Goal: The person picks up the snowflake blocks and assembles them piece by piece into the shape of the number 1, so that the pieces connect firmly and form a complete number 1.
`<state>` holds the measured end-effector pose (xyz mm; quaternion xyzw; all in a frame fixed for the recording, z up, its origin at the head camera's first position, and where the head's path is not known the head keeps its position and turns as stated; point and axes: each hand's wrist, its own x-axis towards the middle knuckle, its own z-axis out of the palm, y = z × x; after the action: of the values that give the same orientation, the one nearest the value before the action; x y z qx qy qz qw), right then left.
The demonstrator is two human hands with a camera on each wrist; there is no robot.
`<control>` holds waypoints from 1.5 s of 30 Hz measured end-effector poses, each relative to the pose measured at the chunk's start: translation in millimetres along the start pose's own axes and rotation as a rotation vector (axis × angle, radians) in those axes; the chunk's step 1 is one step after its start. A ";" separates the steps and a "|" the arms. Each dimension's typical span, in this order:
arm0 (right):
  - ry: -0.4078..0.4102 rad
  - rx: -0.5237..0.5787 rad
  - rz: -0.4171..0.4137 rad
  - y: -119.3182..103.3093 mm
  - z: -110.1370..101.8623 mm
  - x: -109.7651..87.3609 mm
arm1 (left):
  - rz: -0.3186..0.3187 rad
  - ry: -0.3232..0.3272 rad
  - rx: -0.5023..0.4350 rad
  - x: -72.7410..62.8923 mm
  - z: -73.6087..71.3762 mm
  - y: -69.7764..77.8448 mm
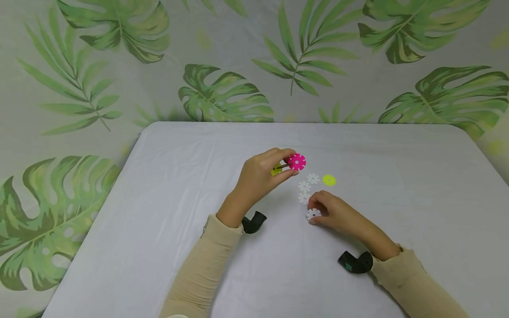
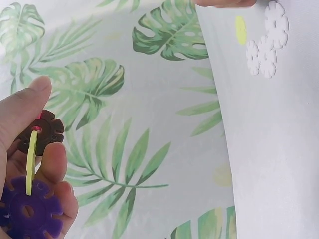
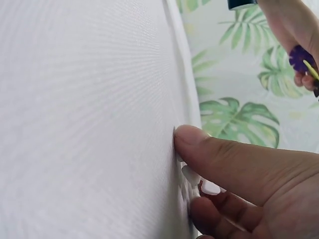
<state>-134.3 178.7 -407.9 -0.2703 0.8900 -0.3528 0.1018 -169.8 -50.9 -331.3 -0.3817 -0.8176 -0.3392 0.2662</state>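
My left hand [image 1: 260, 172], raised over the table, grips a linked cluster of notched snowflake discs. A pink disc [image 1: 294, 164] faces outward at the fingertips; in the left wrist view a brown disc [image 2: 53, 130], a yellow disc [image 2: 30, 164] seen edge-on and a purple disc [image 2: 44, 224] join it. Down at the tabletop, my right hand [image 1: 338, 213] pinches a white notched disc [image 1: 311, 212] between thumb and curled fingers. Its thumb [image 3: 224, 162] lies close along the cloth in the right wrist view, hiding much of the disc.
Several loose white discs [image 1: 304, 186] lie in a cluster just beyond the right hand, with a loose yellow disc [image 1: 328, 179] to their right. White cloth covers the table [image 1: 179, 185]. A leaf-patterned backdrop [image 1: 222, 44] rises behind its far edge.
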 end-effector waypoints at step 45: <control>0.483 0.114 -0.269 -54.0 -70.6 23.8 | 0.002 -0.030 -0.002 -0.3 -0.5 -0.1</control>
<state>-158.3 173.4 -319.2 -0.2878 0.8233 -0.4669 -0.1459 -169.6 -51.5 -331.2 -0.3880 -0.8207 -0.3339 0.2538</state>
